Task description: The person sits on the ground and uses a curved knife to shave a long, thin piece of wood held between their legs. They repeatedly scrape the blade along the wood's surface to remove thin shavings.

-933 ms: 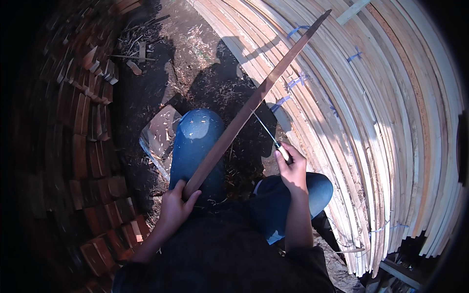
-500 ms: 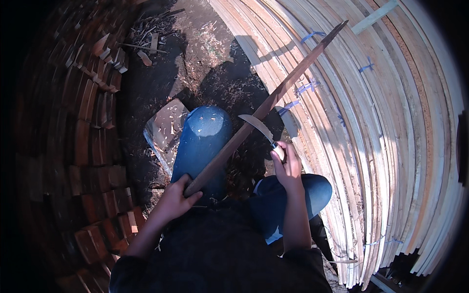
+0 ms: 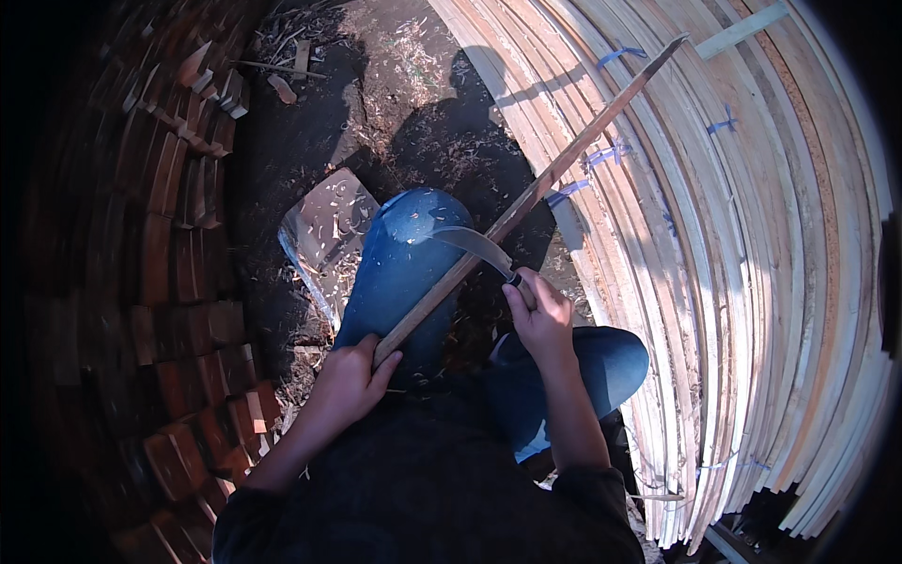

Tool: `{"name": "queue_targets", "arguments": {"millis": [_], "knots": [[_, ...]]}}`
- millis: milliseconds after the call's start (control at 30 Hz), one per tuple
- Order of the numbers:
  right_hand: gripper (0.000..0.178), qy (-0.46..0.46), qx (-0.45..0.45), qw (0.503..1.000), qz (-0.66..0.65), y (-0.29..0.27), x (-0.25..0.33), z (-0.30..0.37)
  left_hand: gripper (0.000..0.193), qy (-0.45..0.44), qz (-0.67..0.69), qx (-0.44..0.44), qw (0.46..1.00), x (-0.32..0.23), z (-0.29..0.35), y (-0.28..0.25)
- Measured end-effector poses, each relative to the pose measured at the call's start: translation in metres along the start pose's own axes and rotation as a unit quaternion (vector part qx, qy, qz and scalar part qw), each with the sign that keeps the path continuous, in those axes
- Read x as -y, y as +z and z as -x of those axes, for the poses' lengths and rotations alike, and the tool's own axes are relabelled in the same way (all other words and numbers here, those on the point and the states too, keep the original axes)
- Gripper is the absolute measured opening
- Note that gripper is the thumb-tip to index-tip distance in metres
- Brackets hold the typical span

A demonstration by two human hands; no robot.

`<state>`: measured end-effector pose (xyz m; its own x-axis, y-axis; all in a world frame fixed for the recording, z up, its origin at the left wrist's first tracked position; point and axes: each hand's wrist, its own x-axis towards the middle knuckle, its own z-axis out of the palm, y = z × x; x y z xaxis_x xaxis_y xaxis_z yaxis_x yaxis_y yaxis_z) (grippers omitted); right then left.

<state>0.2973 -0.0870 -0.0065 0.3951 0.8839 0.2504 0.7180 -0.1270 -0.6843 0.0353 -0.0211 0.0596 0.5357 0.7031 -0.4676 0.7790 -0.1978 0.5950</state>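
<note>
A long, narrow wooden strip (image 3: 554,174) runs slantwise from my lap up to the far right, over the stacked strips. My left hand (image 3: 355,381) is closed round its near end, thumb along the side. In my right hand (image 3: 540,315) is the handle of a sickle (image 3: 477,243), most of that handle hidden by the fingers. Its curved metal blade lies across the strip near the middle, the tip pointing left above my raised knee (image 3: 413,226). Whether the edge bites into the wood I cannot tell.
Bundles of long pale wooden strips (image 3: 752,310) with blue ties (image 3: 606,155) fill the right side. Short reddish wood pieces (image 3: 197,329) are stacked at the left. A brown slab (image 3: 329,221) strewn with shavings lies beside my knee, on dark ground (image 3: 282,141).
The sickle has moved left and slightly down, so more of its blade crosses the strip. The strip has turned to show a paler face near my left hand. The view has shifted slightly.
</note>
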Motion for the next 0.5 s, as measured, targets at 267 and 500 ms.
{"name": "queue_targets", "arguments": {"millis": [267, 500], "knots": [[0.023, -0.003, -0.056, 0.992, 0.112, -0.008, -0.027, -0.018, 0.033, -0.016, 0.044, 0.029, 0.998, 0.003, -0.008, 0.0], [0.024, 0.049, 0.032, 0.998, 0.022, -0.001, -0.006, -0.005, 0.034, -0.027, 0.064, 0.049, 0.996, 0.006, -0.013, -0.004]]}}
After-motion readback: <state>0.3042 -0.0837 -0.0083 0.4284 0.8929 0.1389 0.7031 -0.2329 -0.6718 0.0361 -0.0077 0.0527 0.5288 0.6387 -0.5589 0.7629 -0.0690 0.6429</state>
